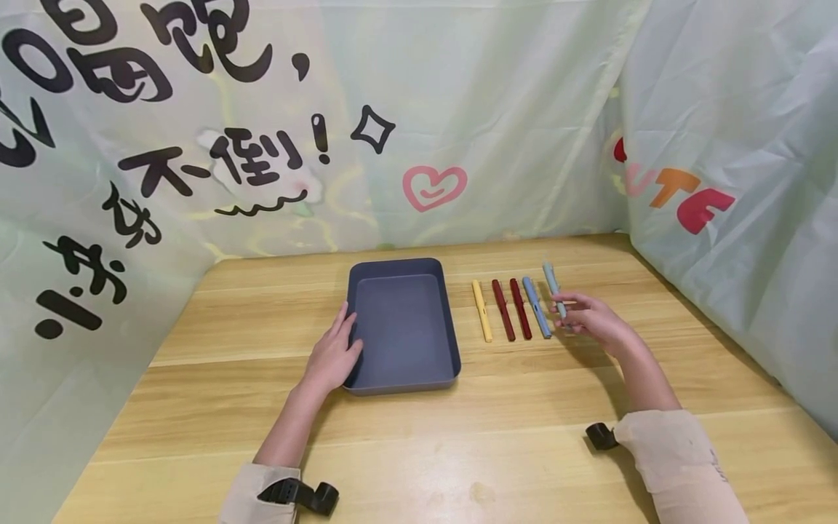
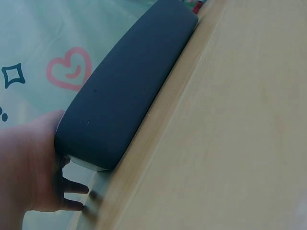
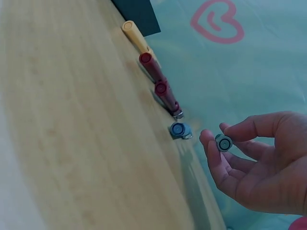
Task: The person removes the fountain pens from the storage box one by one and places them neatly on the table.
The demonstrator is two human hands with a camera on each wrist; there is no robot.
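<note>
A dark blue-grey rectangular tray (image 1: 401, 389) lies on the table at the centre. My left hand (image 1: 332, 356) holds its left side, the thumb over the rim and some fingers outside the wall. In the left wrist view, the tray's outer wall (image 2: 124, 86) hides part of that hand (image 2: 33, 167). My right hand (image 1: 592, 320) pinches a pale blue-green pen (image 1: 551, 280) between thumb and fingertips. The right wrist view shows this pen (image 3: 223, 143) end-on, lifted off the table. Just left of it lies a blue pen (image 1: 537, 307).
Two dark red pens (image 1: 503, 309) (image 1: 520, 308) and a yellow pen (image 1: 481, 311) lie in a row between the tray and the blue pen. Printed cloth (image 1: 524, 131) stands behind the wooden table (image 1: 419, 451) and along its sides.
</note>
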